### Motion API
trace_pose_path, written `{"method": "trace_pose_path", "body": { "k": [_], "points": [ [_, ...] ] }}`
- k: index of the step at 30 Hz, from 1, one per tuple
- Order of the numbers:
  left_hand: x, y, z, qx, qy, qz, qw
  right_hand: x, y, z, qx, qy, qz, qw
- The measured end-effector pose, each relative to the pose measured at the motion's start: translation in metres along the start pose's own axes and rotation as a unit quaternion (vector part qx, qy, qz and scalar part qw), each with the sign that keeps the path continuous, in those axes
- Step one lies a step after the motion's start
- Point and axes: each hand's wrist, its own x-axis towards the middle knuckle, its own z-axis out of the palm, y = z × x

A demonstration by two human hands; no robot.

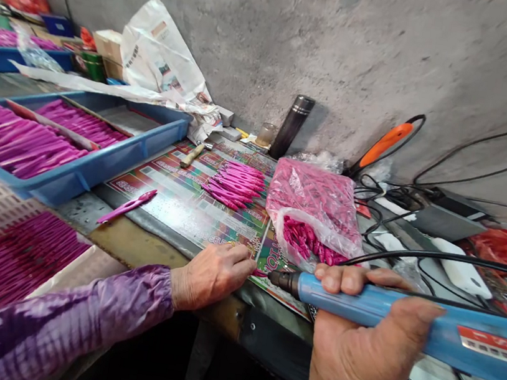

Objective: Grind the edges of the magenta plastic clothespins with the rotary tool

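Magenta plastic part (261,273) is sitting pinched at the fingertips of the left hand (212,275), its end meeting the nose of a blue rotary tool (373,307) clamped in the right hand (354,342), with the hands working close together but not touching. Both are hovering over the front edge of the tabletop (132,245). A printed sheet (186,196) is carrying a fanned pile of magenta parts (234,184), while a single loose part (127,205) is lying nearer the left forearm. A pink plastic bag (313,201) is slumping alongside, and a blue tray (98,155) packed with more parts is sitting to the left.
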Motion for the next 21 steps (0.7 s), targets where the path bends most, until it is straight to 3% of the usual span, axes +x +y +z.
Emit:
{"method": "trace_pose_path", "body": {
  "k": [12, 21],
  "points": [
    [-0.0034, -0.0022, 0.0043, -0.001, 0.026, 0.026, 0.999, -0.0042, -0.0055, -0.0016, -0.002, -0.008, -0.002, 1.000],
    [-0.0024, -0.0011, 0.0019, -0.011, 0.016, 0.010, 1.000, -0.0073, -0.0094, 0.0012, 0.005, -0.011, -0.002, 1.000]
  ]
}}
